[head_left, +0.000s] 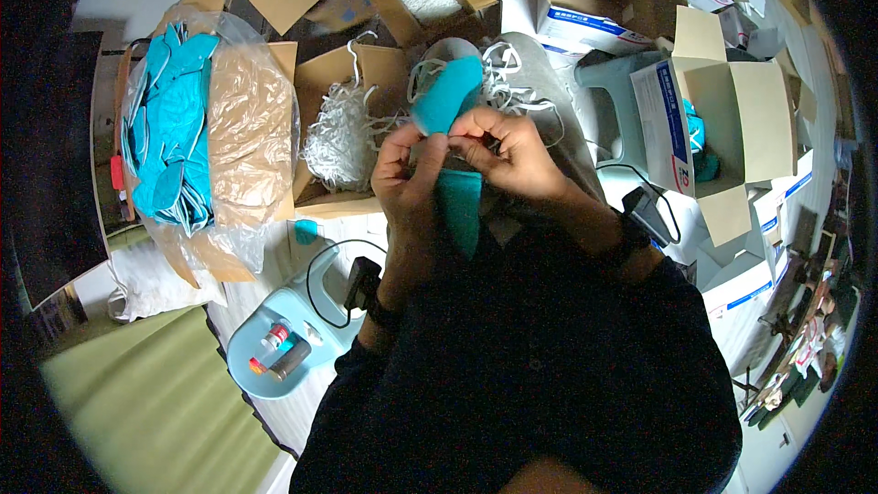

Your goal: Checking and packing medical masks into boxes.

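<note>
Hands meet over a teal face mask (448, 96) held up at chest height: left hand (407, 178) pinches its lower edge, fingers closed on the fabric, while right hand (512, 155) grips the top edge w/ thumb and forefinger, seemingly working at a white ear loop. A second teal piece (460, 206) hangs below, between the wrists. Behind the mask, an open carton of loose white elastic loops (343, 133); to the left, a plastic-lined box stacked w/ teal masks (169, 128). A pale blue stool (274, 348) carrying small bottles stands lower left, a black cable looped across it.

Risks, as judged from this frame: the pinch grips are slight, so a tug on the loop could pull the mask free or tear the join. The hanging piece looks barely held and may slip to the lap. Tangled elastics nearby could snag fingers and drag extra loops out of the carton.
</note>
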`<state>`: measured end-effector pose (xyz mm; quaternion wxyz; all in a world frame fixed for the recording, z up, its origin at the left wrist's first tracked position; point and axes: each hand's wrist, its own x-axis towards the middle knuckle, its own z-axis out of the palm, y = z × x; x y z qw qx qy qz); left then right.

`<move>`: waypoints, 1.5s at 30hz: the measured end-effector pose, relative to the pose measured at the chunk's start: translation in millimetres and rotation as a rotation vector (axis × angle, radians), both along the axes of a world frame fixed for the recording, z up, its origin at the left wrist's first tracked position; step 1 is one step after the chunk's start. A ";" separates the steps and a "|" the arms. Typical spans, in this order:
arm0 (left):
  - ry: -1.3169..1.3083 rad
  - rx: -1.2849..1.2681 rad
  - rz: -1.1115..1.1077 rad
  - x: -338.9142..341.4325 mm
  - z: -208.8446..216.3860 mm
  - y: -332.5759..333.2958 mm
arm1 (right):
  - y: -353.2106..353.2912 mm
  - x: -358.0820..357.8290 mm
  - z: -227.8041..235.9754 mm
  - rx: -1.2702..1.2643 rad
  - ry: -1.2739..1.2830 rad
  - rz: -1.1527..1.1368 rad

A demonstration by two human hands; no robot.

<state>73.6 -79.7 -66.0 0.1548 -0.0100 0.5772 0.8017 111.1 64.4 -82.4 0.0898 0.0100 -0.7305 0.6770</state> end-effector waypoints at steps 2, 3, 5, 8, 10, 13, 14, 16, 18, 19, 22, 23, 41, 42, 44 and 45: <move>0.092 -0.244 -0.057 3.3 -4.4 -0.7 | 1.1 0.5 2.8 0.050 0.024 0.004; 0.091 -0.245 -0.058 2.6 -10.6 -4.2 | 1.8 0.0 5.9 0.092 0.028 -0.010; 0.447 -0.591 -0.059 -0.7 -22.4 -12.4 | 2.6 -0.4 6.1 0.134 0.032 -0.025; 0.470 -0.649 -0.048 0.1 -6.2 -8.5 | 12.8 -0.4 -3.7 0.168 -0.049 -0.028; 0.501 -0.664 -0.043 5.7 1.8 -7.1 | 21.8 -6.0 -7.2 0.501 -0.057 -0.159; 0.491 -0.653 -0.003 9.0 2.8 -8.6 | 24.2 -7.1 -3.0 0.600 -0.004 -0.273; 0.447 -0.632 0.030 9.0 2.6 -9.0 | 26.7 -8.4 -1.7 0.704 0.076 -0.317; 0.431 -0.603 0.020 7.5 7.8 -8.5 | 33.3 -12.0 0.4 0.669 0.067 -0.329; 0.417 -0.580 0.010 6.4 8.7 -9.9 | 37.4 -15.6 2.3 0.629 0.057 -0.339; 0.286 -0.429 0.036 4.9 6.2 -10.8 | 38.0 -17.3 3.5 0.623 0.081 -0.347; 0.127 -0.260 0.103 6.0 16.1 -16.0 | 47.9 -17.2 0.5 0.705 0.090 -0.540; 0.099 -0.243 0.144 6.2 21.5 -19.5 | 59.5 -14.9 0.5 0.626 -0.071 -0.559; -0.234 -0.065 0.163 -5.3 22.4 -3.7 | -12.3 -3.0 15.5 0.529 -0.064 -0.089; -0.231 -0.060 0.156 -4.5 22.5 -4.1 | -10.2 -3.4 15.8 0.530 -0.063 -0.086; -0.224 -0.070 0.164 -5.6 19.5 -5.4 | -6.0 -4.4 17.2 0.451 -0.071 -0.038; -0.218 -0.083 0.168 -6.4 16.7 -6.5 | -3.8 -5.3 14.9 0.452 -0.072 -0.038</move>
